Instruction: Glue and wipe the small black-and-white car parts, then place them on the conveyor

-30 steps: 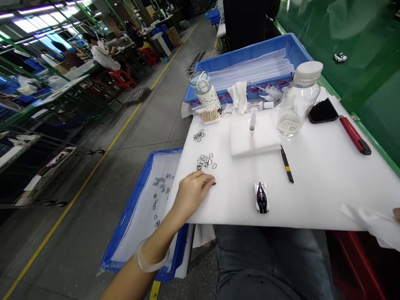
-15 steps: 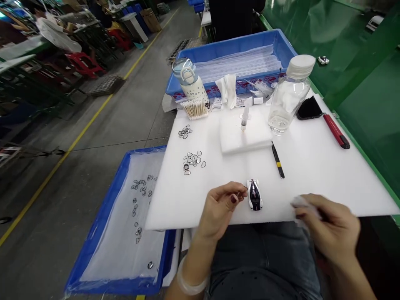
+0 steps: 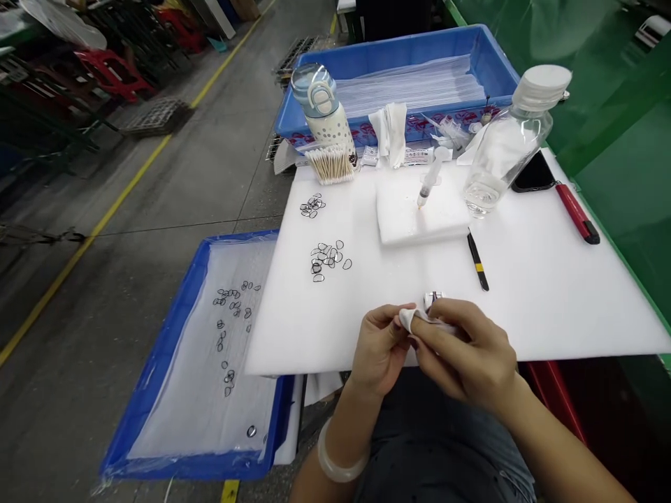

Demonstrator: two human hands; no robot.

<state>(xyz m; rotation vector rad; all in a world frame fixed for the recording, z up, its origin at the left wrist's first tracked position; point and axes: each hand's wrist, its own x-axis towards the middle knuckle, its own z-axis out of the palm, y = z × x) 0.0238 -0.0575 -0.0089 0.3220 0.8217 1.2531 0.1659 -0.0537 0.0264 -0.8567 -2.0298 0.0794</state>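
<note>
My left hand (image 3: 381,347) is closed in a pinch near the front edge of the white foam board (image 3: 293,328); what sits between its fingertips is hidden. My right hand (image 3: 466,349) grips a white cloth (image 3: 412,318) wrapped over its fingertips, and the cloth meets the left fingertips. Just behind the hands a small toy car (image 3: 433,299) lies on the board, mostly covered by the right hand. Black tweezers (image 3: 477,263) with a yellow band lie to the right of it. Thin black-edged rings (image 3: 329,257) lie in a loose group on the left.
A syringe (image 3: 430,180) rests on a foam block (image 3: 419,227). Behind stand cotton swabs (image 3: 331,166), a water bottle (image 3: 328,119), a clear jar (image 3: 511,150) and a blue bin (image 3: 409,45). A red-handled cutter (image 3: 576,213) lies right. A blue tray (image 3: 157,377) with more rings sits lower left.
My right hand has moved left with the white cloth and brought it against my left fingertips. The toy car is now mostly covered. The camera view has shifted slightly.
</note>
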